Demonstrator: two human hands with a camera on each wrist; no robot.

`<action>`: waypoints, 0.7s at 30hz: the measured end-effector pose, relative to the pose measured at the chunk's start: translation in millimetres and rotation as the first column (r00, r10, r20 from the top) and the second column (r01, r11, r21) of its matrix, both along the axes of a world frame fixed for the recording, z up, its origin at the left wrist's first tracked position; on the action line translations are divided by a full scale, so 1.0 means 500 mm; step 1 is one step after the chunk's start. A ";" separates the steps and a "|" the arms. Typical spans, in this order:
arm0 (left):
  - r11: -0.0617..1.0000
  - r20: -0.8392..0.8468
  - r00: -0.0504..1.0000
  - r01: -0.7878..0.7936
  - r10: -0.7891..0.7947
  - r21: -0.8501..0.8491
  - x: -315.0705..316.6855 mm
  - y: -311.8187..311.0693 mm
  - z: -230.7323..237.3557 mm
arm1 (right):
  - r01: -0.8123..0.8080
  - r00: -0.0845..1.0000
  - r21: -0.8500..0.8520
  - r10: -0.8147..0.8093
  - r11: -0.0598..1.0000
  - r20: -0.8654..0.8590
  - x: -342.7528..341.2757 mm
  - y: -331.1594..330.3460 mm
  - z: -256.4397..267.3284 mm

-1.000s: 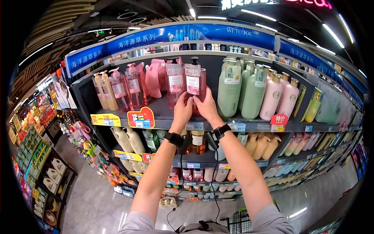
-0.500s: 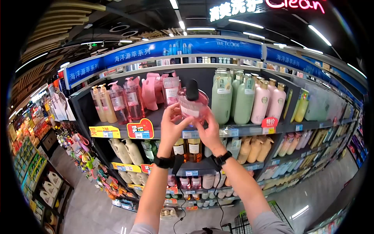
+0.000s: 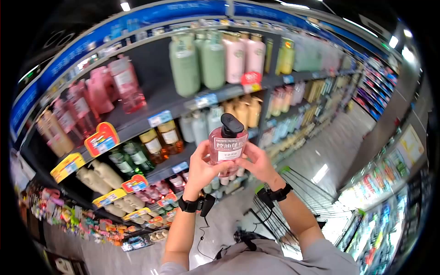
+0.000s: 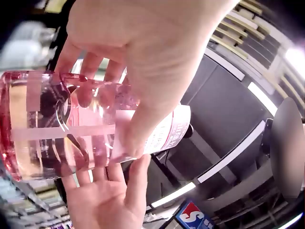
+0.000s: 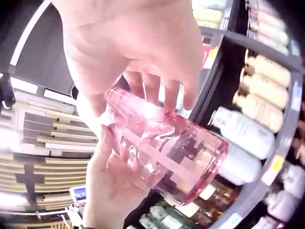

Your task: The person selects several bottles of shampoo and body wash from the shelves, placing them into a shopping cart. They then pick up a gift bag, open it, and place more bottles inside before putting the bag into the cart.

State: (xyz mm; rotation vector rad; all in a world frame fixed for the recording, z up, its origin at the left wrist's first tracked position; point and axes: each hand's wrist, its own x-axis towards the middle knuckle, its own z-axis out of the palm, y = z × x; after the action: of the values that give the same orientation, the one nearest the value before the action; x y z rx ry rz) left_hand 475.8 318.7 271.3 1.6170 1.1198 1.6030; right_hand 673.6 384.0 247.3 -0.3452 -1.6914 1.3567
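Large print on the pink bottle (image 3: 220, 160) reads 控油蓬, the next character partly covered; the smaller lines on its white label (image 3: 229, 155) are too blurred to read. The label faces the person, and the long axis tilts, the black pump (image 3: 232, 124) uppermost and the base lower and farther off. The bottle is held in the air before the shelves (image 3: 156, 103), between the left hand (image 3: 200, 168) and right hand (image 3: 261, 166), fingers of both curled round its sides, thumbs across the front
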 end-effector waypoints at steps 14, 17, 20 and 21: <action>0.810 -0.029 0.827 0.542 -0.562 -0.223 0.462 0.086 -0.161 | 0.522 0.827 0.112 -0.534 0.845 0.175 0.511 -0.101 -0.096; 0.722 -0.025 0.758 0.611 -0.652 -0.323 0.591 0.124 -0.206 | 0.586 0.783 -0.090 -0.535 0.805 0.317 0.637 -0.119 -0.107; 0.704 -0.174 0.694 0.622 -0.698 -0.344 0.728 0.162 -0.282 | 0.600 0.756 -0.093 -0.526 0.794 0.389 0.774 -0.118 -0.163; 0.725 -0.287 0.669 0.594 -0.686 -0.349 0.771 0.171 -0.311 | 0.586 0.737 -0.038 -0.513 0.810 0.439 0.817 -0.117 -0.197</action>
State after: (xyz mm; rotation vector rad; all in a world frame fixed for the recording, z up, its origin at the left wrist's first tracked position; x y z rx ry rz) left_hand 861.3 404.3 116.0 1.9355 0.7258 0.6642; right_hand 1082.3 325.4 149.0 -1.2159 -1.6025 1.0128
